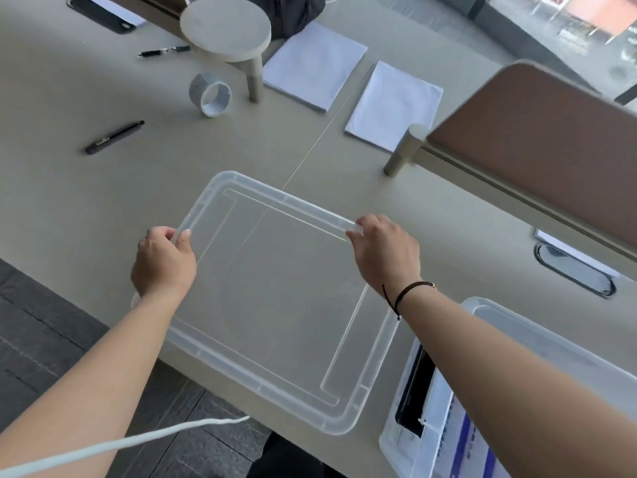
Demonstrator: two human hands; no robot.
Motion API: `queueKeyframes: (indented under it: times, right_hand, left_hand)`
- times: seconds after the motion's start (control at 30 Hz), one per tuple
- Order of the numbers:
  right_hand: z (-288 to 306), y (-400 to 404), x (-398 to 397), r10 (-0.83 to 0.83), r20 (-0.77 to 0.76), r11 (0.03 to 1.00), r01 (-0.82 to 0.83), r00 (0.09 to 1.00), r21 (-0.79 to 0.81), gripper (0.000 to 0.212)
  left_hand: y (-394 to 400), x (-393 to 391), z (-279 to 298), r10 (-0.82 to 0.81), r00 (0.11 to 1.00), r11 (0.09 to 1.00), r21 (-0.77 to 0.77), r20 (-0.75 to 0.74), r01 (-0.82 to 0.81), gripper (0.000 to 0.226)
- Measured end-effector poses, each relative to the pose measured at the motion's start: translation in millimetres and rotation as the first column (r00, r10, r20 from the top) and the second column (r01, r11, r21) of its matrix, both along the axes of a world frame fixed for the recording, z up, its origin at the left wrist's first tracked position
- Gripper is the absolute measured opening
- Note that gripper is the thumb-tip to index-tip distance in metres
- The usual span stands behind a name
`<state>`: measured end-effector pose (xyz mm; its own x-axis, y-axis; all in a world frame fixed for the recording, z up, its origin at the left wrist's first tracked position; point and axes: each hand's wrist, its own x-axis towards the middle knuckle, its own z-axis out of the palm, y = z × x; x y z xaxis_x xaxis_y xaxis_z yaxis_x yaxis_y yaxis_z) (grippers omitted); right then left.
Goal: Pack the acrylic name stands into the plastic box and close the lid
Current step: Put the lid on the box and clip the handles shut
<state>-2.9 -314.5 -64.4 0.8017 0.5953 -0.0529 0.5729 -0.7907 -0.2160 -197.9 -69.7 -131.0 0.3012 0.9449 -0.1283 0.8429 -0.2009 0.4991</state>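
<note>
A clear plastic lid is held flat over the near part of the beige table, its near corner jutting past the table's edge. My left hand pinches the lid's left rim. My right hand grips its far right rim. The clear plastic box stands at the bottom right, under my right forearm. Inside it I see upright stands with blue-and-white printed inserts and a dark panel. How many stands there are is hidden by my arm.
Two stacks of white paper, a tape roll, two black pens and a small round stool-like stand lie farther back. A brown divider stands at the right. A white cable hangs at the lower left.
</note>
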Motion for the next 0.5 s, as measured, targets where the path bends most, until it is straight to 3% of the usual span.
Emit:
queueKeyframes:
  times: [0.2, 0.37, 0.5]
  right_hand:
    - [46, -30, 23, -0.113, 0.036, 0.992, 0.111, 0.993, 0.056, 0.028]
    - [71, -98, 34, -0.16, 0.004, 0.985, 0.159, 0.987, 0.069, 0.031]
    - [77, -171, 37, -0.207, -0.053, 0.974, 0.211, 0.977, 0.085, 0.031]
  left_hand:
    - [-17, 34, 58, -0.103, 0.995, 0.994, 0.046, -0.014, 0.104, 0.027]
    - [-72, 47, 97, -0.263, 0.962, 0.956, 0.111, -0.075, 0.271, 0.029]
    - [-134, 51, 113, -0.371, 0.919, 0.922, 0.066, -0.134, 0.381, 0.03]
